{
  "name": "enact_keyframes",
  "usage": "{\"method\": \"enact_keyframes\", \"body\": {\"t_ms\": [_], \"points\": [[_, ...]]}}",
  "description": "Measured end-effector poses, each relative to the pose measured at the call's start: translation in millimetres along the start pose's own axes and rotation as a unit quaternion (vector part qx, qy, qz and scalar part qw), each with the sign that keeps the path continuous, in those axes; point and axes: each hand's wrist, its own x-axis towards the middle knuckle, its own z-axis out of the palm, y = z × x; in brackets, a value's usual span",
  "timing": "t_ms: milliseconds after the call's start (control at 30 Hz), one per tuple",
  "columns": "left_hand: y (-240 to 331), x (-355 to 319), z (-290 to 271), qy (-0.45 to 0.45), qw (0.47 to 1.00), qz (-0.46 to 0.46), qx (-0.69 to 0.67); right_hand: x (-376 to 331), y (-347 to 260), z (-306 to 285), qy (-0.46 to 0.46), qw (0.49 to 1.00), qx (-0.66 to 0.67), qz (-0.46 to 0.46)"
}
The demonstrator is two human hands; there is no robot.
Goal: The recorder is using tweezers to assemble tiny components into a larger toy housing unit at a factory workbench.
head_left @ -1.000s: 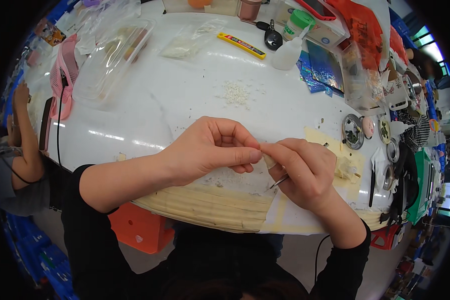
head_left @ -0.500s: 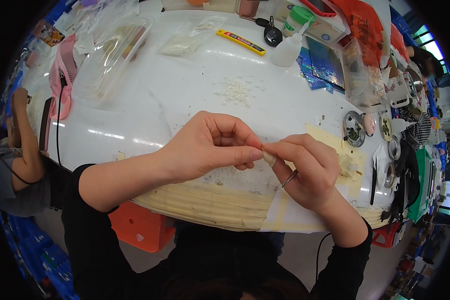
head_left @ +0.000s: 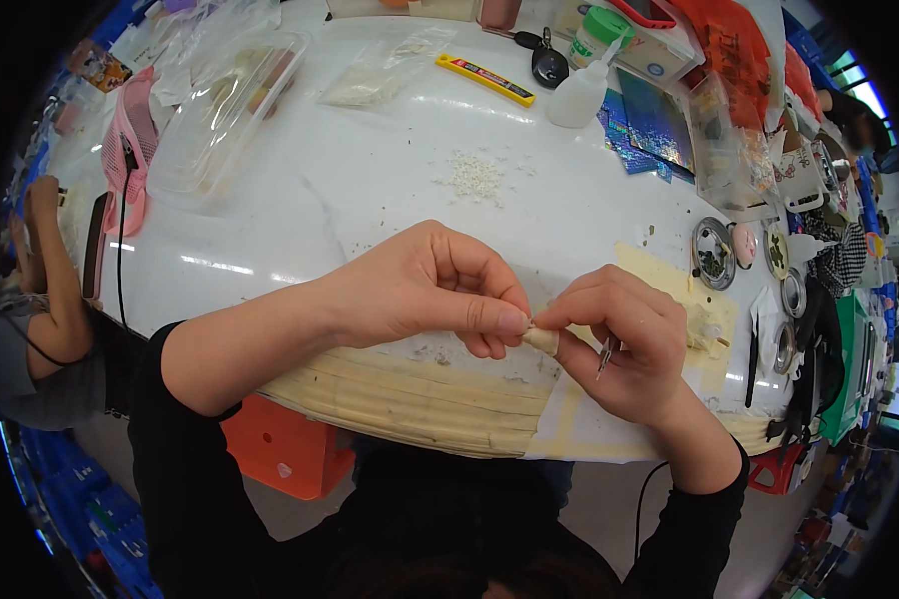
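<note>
My left hand (head_left: 449, 295) is closed in a pinch, thumb and index fingertip pressed together. Its fingertips meet those of my right hand (head_left: 624, 339), over the near part of the white table. Whatever tiny thing lies between the fingertips is too small to name. At my right thumb's tip shows a small beige, tapered piece (head_left: 542, 340); whether it covers the thumb or is held cannot be told. A slim silver metal tool (head_left: 606, 357), perhaps tweezers, is tucked in my curled right hand, its pointed end sticking out downward.
Beyond my hands lies a scatter of small white bits (head_left: 472, 177). Further back are a yellow narrow case (head_left: 484, 80), a white squeeze bottle (head_left: 577, 97) and car keys (head_left: 548, 65). A metal dish (head_left: 712, 254) stands right. Another person's arm (head_left: 58, 270) is at far left.
My right fingers have shifted on the beige piece, which now shows more fully and sits slightly lower. The metal tool in my right hand has turned, its tip now pointing down. Both hands stay together.
</note>
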Motion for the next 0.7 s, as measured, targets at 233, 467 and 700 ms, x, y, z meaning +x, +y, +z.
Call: {"method": "enact_keyframes", "body": {"t_ms": [233,467,700], "points": [[-7.5,-1.8,7.2,0.072,0.992,0.092,0.046,-0.1,2.4,2.1,-0.002,0.999,0.013,0.051],[-10.9,-3.5,9.5,0.116,0.966,0.153,0.175,-0.3,3.3,6.1,-0.006,0.998,-0.002,0.061],[-13.5,-4.0,12.6,0.168,0.922,0.226,0.266,-2.9,10.5,8.3,-0.016,0.966,-0.257,0.009]]}}
